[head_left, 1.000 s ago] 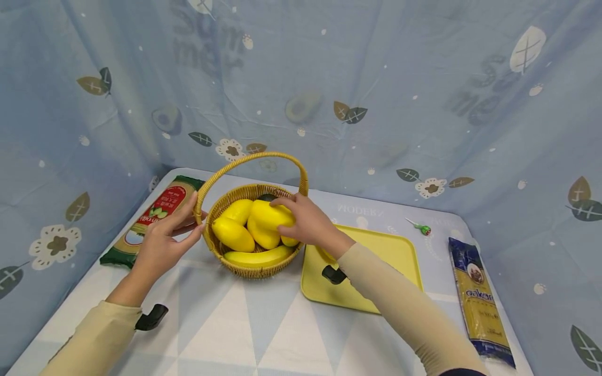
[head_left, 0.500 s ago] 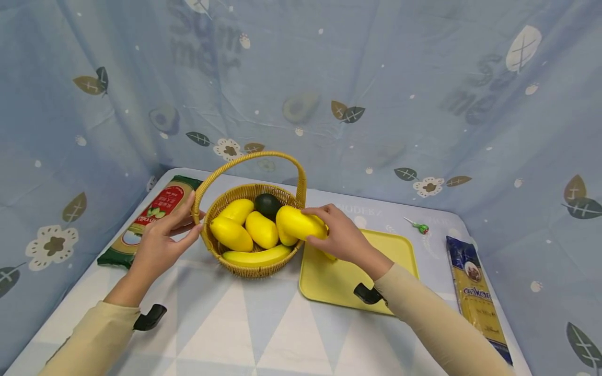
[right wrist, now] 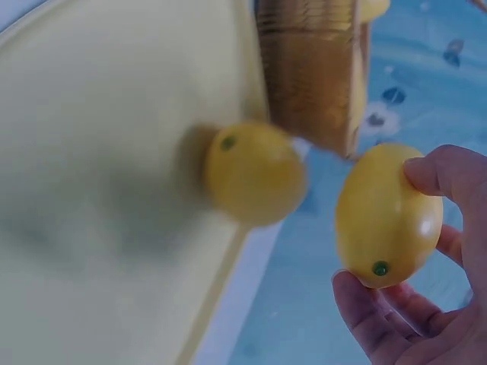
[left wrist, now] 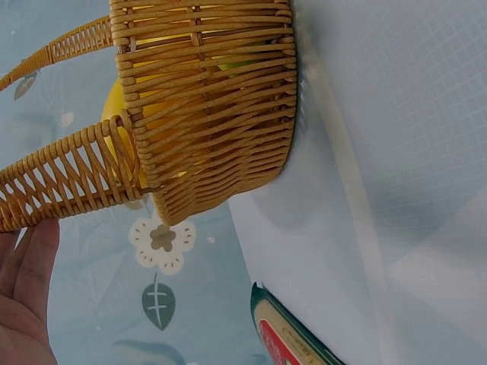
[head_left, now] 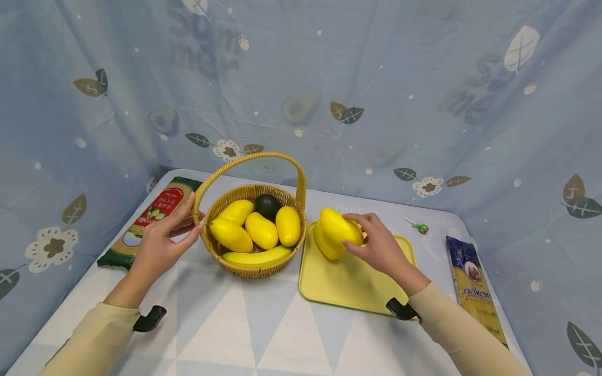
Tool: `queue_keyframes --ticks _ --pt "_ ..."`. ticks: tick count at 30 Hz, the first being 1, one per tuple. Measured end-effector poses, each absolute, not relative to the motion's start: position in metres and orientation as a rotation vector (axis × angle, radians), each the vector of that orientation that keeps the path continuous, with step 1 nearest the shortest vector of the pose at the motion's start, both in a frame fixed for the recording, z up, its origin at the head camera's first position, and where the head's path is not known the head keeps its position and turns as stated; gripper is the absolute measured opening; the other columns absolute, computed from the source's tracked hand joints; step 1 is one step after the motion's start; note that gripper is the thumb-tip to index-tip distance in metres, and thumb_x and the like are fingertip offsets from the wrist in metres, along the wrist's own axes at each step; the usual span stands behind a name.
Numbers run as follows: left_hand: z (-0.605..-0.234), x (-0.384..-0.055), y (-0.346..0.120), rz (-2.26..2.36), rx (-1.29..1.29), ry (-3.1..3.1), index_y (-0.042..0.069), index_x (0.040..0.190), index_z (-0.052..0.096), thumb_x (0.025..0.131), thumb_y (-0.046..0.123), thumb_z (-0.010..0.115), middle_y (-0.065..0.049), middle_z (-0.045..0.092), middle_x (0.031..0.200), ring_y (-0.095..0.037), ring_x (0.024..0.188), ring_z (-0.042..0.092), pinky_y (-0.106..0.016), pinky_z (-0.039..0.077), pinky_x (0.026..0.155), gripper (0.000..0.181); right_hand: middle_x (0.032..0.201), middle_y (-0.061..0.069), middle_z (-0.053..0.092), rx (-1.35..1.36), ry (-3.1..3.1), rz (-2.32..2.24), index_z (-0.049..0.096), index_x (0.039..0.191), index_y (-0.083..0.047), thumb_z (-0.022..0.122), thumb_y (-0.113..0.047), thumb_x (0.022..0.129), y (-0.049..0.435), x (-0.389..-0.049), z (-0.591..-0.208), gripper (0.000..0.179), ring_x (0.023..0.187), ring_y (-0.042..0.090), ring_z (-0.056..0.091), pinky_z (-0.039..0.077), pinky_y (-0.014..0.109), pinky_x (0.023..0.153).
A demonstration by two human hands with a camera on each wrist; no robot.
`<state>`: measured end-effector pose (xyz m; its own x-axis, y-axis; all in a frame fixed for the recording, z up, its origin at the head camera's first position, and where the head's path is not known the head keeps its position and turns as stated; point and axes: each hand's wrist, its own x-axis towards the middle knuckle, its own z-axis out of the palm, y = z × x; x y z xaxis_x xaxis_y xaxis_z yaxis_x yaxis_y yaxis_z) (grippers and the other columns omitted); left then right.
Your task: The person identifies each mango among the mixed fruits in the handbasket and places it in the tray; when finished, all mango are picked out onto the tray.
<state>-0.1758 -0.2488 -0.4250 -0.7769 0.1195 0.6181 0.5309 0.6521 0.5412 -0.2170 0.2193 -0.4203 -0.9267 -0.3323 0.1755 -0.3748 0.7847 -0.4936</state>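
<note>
My left hand point(head_left: 162, 240) holds the handle point(head_left: 200, 196) of a wicker basket point(head_left: 256, 272) near its base, on the left side. Inside the basket lie several yellow mangoes point(head_left: 261, 231), a banana point(head_left: 256, 258) and a dark green, avocado-like fruit point(head_left: 268, 207). Over the yellow tray point(head_left: 329, 292), my right hand point(head_left: 378, 248) grips a mango point(right wrist: 388, 217) between thumb and fingers, apart from the tray's surface. Another mango point(right wrist: 255, 175) rests on the tray close to the basket, partly hidden in the head view by the held one.
Behind my left hand lies a green and red food packet point(head_left: 164, 203). A small green lollipop point(head_left: 420, 228) sits beyond the tray, and a blue and gold pasta packet point(head_left: 475, 287) lies along the right table edge. Patterned blue curtain point(head_left: 301, 78) surrounds the table.
My right hand has lifted a mango out of the basket and carried it right, over the tray. The dark green fruit has come into fuller view. My left hand stays on the handle.
</note>
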Motion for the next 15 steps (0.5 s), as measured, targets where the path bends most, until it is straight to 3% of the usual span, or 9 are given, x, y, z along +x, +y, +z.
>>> queue_keyframes --ticks 15 --pt "-0.425 -0.175 -0.248 -1.012 -0.507 -2.321 0.017 0.156 0.044 0.076 -0.015 0.080 -0.017 0.074 0.108 0.020 0.102 0.055 -0.007 0.049 0.083 0.093 0.116 0.020 0.054 0.258 -2.989 0.791 0.055 0.143 -0.016 0.079 -0.032 0.089 0.270 -0.219 -0.469 0.061 0.098 0.033 0.059 0.057 0.046 0.081"
